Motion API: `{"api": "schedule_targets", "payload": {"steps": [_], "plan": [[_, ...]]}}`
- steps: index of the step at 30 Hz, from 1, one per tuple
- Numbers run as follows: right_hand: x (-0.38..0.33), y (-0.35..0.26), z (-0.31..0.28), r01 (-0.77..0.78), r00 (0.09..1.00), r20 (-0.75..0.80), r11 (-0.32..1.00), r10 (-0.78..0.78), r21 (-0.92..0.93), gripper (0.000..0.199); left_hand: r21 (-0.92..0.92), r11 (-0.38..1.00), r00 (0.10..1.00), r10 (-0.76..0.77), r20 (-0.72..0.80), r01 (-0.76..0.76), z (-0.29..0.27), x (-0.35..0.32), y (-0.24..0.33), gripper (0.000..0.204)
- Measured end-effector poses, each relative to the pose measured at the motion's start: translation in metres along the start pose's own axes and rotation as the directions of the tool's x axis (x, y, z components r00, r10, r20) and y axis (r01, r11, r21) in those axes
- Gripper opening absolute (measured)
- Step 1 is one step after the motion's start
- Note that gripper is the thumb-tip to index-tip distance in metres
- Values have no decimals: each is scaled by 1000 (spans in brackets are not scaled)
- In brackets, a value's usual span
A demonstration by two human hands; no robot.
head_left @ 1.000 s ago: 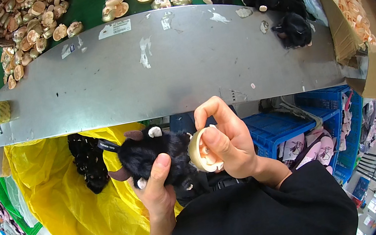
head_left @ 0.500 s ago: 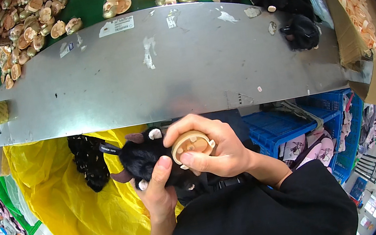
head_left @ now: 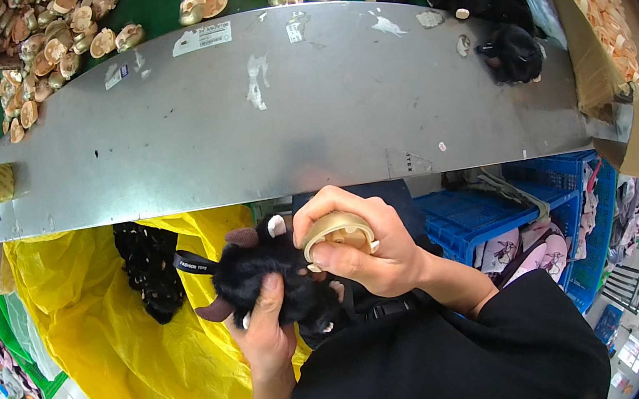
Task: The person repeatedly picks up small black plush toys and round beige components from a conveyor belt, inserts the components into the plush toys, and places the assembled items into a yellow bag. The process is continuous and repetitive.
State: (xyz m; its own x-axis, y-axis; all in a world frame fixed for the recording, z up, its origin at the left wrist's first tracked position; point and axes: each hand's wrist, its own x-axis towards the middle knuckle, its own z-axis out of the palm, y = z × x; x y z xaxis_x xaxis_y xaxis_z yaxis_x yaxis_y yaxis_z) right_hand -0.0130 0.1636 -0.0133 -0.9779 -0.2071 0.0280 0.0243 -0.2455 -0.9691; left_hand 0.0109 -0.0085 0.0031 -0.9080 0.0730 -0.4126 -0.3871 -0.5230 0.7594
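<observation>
At the left a large yellow plastic bag (head_left: 121,351) hangs open below the grey sheet-metal bench (head_left: 271,114), with a dark heap of black plush pieces (head_left: 149,266) lying inside it. Just right of the bag, the left hand (head_left: 268,335) is closed from below around a black furry plush toy (head_left: 268,271) with small brown horns and a black strap sticking out to the left; the thumb lies across the fur. The right hand (head_left: 365,247) curls over a round tan plastic face piece (head_left: 338,234) and presses it against the toy's right side, the fingers wrapped over its top rim and the thumb on its lower edge. A second ago that hand held the piece edge-on, a little clear of the fur; half a second ago it had turned flat onto the toy, and now it sits slightly higher, tighter in the grip. Further right stand blue plastic crates (head_left: 498,207).
</observation>
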Motion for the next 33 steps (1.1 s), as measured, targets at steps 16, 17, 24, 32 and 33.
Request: {"api": "schedule_targets", "payload": {"steps": [16,17,24,32,33], "plan": [[10,17,13,361,902,-38,800,-429,-479,24,409,894,983,154,103,-183,0,-1,9,59],[11,19,13,370,886,-53,773,-460,-515,25,402,894,981,173,93,-196,1,-1,7,51],[13,22,17,338,874,-117,763,-472,-552,40,323,921,976,205,76,-219,-1,2,-7,32],[19,20,5,465,857,169,586,-488,-664,53,333,934,990,97,101,-126,-9,4,-4,47],[19,21,5,461,858,156,601,-489,-653,54,288,949,990,110,91,-132,-9,6,-5,44]]}}
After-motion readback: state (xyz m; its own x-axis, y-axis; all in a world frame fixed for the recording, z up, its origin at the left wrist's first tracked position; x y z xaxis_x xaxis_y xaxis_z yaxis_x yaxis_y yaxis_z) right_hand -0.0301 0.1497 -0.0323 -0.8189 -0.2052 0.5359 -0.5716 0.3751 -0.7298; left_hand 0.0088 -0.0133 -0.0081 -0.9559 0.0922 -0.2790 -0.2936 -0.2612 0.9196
